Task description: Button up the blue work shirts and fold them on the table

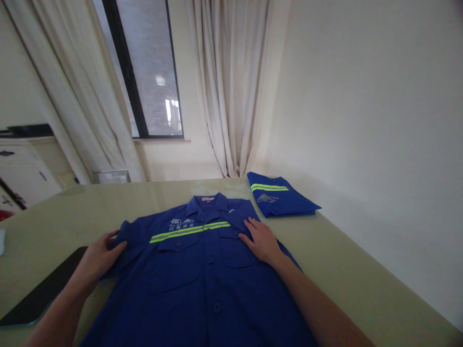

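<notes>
A blue work shirt with a yellow-green reflective stripe lies face up, buttoned, on a pale table. My left hand rests on the shirt's left sleeve edge, fingers curled lightly around the cloth. My right hand lies flat and open on the shirt's right shoulder, fingers stretched toward the collar. A second blue shirt, folded, sits on the table at the back right, apart from both hands.
A dark flat tablet-like slab lies at the table's left front. A white wall runs along the right. Curtains and a window stand behind the table; a white cabinet is at far left.
</notes>
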`<action>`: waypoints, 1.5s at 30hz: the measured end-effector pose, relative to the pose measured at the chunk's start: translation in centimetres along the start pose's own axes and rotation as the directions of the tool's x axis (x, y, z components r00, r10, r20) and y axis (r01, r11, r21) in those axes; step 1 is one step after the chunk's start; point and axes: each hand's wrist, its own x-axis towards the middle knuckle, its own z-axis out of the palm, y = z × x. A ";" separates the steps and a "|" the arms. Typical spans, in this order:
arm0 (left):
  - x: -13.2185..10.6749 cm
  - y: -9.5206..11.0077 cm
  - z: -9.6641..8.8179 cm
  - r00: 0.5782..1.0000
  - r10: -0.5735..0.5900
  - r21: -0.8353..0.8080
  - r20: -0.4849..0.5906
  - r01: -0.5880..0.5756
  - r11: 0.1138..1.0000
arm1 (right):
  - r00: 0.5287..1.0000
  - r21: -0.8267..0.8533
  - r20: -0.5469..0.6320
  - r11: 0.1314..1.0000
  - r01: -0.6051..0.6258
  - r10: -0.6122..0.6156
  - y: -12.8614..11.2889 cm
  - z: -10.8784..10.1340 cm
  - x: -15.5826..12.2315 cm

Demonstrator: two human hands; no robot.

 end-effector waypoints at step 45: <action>-12.0 4.2 4.1 0.775 0.541 0.348 0.327 -0.631 0.693 | 0.953 0.114 -0.235 0.969 0.220 -0.189 -1.6 -3.9 -2.4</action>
